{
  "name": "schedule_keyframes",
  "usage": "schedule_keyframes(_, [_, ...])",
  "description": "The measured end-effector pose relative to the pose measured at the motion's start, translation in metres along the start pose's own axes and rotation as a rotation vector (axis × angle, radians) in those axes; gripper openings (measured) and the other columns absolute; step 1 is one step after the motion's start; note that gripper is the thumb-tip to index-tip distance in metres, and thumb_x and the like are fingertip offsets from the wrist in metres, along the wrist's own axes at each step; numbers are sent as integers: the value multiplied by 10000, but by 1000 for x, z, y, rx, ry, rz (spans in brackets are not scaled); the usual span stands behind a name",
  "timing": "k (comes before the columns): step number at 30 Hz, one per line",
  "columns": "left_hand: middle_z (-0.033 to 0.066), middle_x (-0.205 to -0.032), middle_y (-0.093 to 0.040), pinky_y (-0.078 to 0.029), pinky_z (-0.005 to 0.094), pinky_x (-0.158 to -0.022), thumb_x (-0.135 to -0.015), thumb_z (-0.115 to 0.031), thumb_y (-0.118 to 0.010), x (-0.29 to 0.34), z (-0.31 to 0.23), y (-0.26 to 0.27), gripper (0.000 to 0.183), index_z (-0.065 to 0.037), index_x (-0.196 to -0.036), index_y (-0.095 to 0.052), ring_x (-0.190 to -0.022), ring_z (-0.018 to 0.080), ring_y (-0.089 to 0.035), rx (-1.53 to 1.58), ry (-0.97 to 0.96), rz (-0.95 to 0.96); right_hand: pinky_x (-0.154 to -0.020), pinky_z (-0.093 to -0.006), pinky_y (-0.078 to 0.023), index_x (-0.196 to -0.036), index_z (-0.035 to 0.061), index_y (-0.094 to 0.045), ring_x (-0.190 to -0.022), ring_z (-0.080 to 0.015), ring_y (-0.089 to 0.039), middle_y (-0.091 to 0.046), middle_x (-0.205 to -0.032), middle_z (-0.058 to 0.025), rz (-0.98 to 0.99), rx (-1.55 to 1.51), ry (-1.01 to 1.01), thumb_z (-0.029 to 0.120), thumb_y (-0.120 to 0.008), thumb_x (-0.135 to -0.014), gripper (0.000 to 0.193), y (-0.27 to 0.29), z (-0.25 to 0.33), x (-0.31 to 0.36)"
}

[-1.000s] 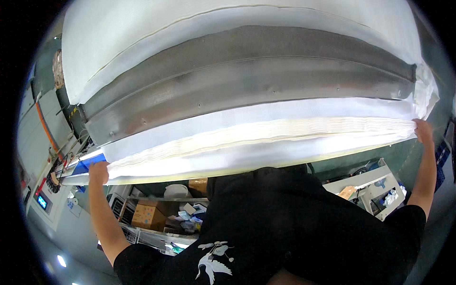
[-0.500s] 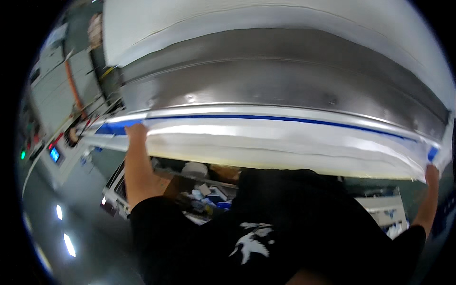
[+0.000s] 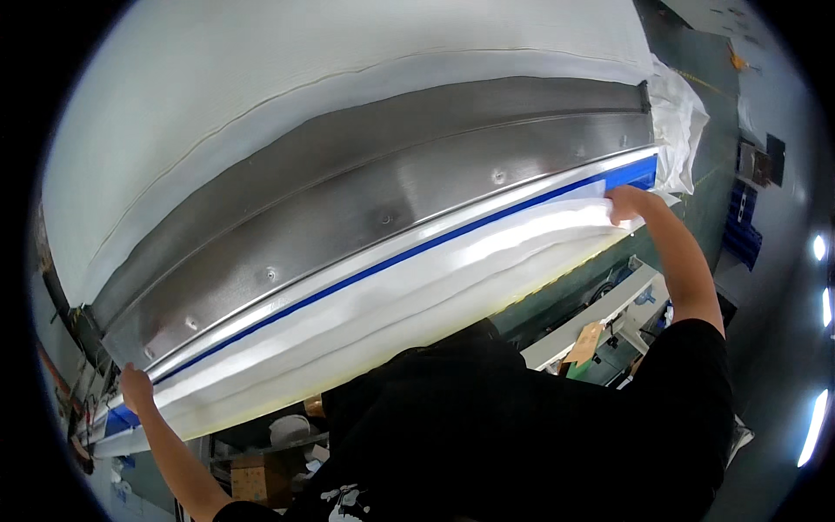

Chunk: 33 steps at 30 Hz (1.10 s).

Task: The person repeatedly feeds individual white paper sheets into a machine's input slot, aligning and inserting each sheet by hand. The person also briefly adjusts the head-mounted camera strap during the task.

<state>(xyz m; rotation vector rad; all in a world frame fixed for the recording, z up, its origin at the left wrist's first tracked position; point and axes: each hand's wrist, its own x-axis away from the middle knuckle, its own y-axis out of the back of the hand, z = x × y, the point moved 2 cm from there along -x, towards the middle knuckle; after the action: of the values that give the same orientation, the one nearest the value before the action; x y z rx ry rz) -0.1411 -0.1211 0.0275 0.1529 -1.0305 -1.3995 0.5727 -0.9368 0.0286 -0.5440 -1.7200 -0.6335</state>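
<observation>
A long white fabric strip (image 3: 452, 261) lies in soft folds along the front of a machine bed, its lower edge yellowish. At its left end my left hand (image 3: 136, 389) is closed, pinching the fabric's corner close to a short blue patch. My right hand (image 3: 631, 203) grips the right end, fingers curled over the fabric beside a wider blue surface (image 3: 642, 171). Between the hands, a narrow blue band (image 3: 417, 247) runs along the fabric's upper edge. Just beyond it is a shiny metal rail (image 3: 348, 270). My fingertips are partly hidden at both ends.
A grey metal plate (image 3: 383, 187) with screws slopes up behind the rail, and a large white sheet (image 3: 348, 43) covers the area beyond. Crumpled white fabric (image 3: 681, 122) hangs at the right end. Below the bed are a cardboard box (image 3: 261, 483) and a white frame (image 3: 600, 317).
The view has swung toward the right, so the bed now slants up to the right and its right end shows. Both hands stay at the fabric's two ends.
</observation>
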Motion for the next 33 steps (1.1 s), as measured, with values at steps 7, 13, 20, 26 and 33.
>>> schedule_keyframes(7, [167,-1107,-621,-487,470,-813,-847,-197,-419,-1,-32,7,386,-132,-1192,-580,-982,353,-606,133,124,-170,-716,-431,-506,-919,70,-642,-845,-348,-629,-663,-883,-144,-229,106,-80,139,-631,-625,302,1,24,-8])
schedule_keyframes(13, [83,-1128,-607,-477,407,-787,-839,-337,-569,-28,-57,-8,387,-123,-1161,-578,-961,261,-598,139,68,-523,-679,-459,-492,-688,43,-611,-754,-367,-615,-633,-724,-178,-575,198,130,168,-533,-713,150,52,102,-16])
schedule_keyframes(20, [101,-1176,-545,-328,443,-1009,-893,-300,-484,-36,-119,47,334,-100,-1156,-534,-1124,278,-494,510,-113,-901,-590,-379,-454,-800,43,-615,-618,-260,-587,-608,-679,-131,-477,-201,485,201,-573,-788,164,210,356,57])
schedule_keyframes(26, [99,-1206,-515,-298,456,-1032,-836,-259,-522,-31,-116,42,395,-93,-1195,-506,-1153,275,-464,784,-130,-978,-595,-336,-435,-823,39,-585,-613,-217,-539,-575,-703,-104,-847,-101,1035,189,-572,-831,151,302,614,105])
schedule_keyframes(33, [119,-1224,-508,-294,471,-1024,-822,-209,-526,-27,-119,44,397,-73,-1193,-493,-1152,300,-464,893,-149,-941,-625,-335,-468,-830,41,-606,-639,-223,-589,-635,-716,-88,-1045,-137,1208,212,-586,-813,173,378,827,119])
